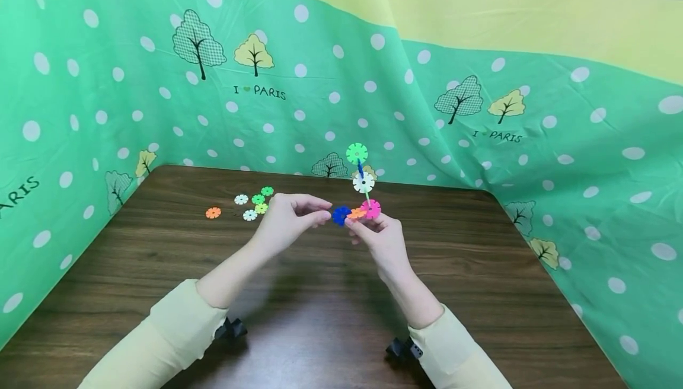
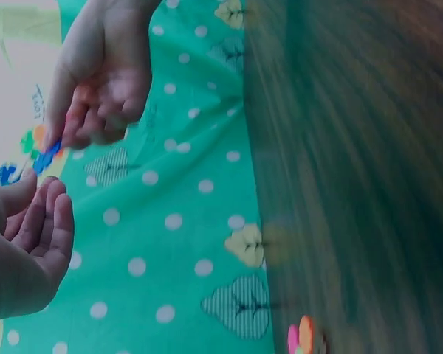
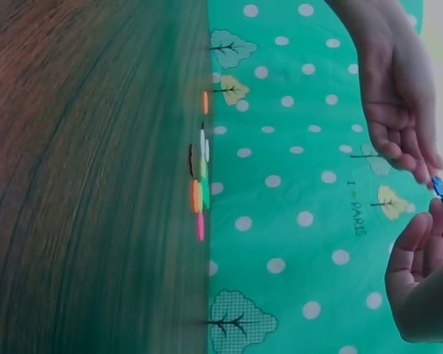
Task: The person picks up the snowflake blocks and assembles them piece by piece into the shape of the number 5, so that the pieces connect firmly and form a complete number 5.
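Observation:
My right hand (image 1: 386,242) pinches a linked chain of plastic snowflake discs by its lower end, in front of me above the table. From that end run a blue disc (image 1: 340,216), an orange disc (image 1: 356,214) and a pink disc (image 1: 371,209). Above the pink one rise a white disc (image 1: 364,182) and, on top, a green disc (image 1: 357,153), with thin edge-on discs linking them. Just left of the blue disc is my left hand (image 1: 283,220), thumb and forefinger slightly apart. Whether its fingertips touch the disc is hard to tell.
Loose snowflake discs lie on the dark wooden table left of my hands: an orange disc (image 1: 213,213), a white disc (image 1: 241,199), a green disc (image 1: 267,191) and several more. Behind the table hangs a green dotted cloth (image 1: 299,116). Dark wrist-camera mounts sit below both cuffs.

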`<act>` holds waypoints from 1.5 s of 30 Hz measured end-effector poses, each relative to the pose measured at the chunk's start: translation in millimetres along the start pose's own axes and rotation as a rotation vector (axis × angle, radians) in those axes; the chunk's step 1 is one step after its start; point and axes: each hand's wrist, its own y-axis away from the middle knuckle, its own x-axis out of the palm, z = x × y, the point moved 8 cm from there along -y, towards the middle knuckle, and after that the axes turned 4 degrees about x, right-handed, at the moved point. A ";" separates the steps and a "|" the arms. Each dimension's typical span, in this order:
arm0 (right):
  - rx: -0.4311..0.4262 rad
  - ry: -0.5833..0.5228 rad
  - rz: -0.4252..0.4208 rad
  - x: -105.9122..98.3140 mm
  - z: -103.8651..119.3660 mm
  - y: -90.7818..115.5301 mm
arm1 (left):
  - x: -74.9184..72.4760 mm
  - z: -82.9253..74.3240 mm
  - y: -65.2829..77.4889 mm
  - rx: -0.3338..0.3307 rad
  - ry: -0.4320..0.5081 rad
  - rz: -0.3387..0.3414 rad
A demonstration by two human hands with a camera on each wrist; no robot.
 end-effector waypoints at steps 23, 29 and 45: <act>0.047 -0.024 -0.055 -20.3 -4.2 -1.4 | -113.6 83.1 -2.9 0.028 -0.439 0.102; 0.049 0.014 -0.071 -24.1 -5.7 -3.2 | -138.0 112.1 0.9 0.008 -0.484 0.107; 0.054 0.064 -0.049 -25.2 -7.9 -3.6 | -172.4 178.2 17.3 -0.107 -0.610 0.199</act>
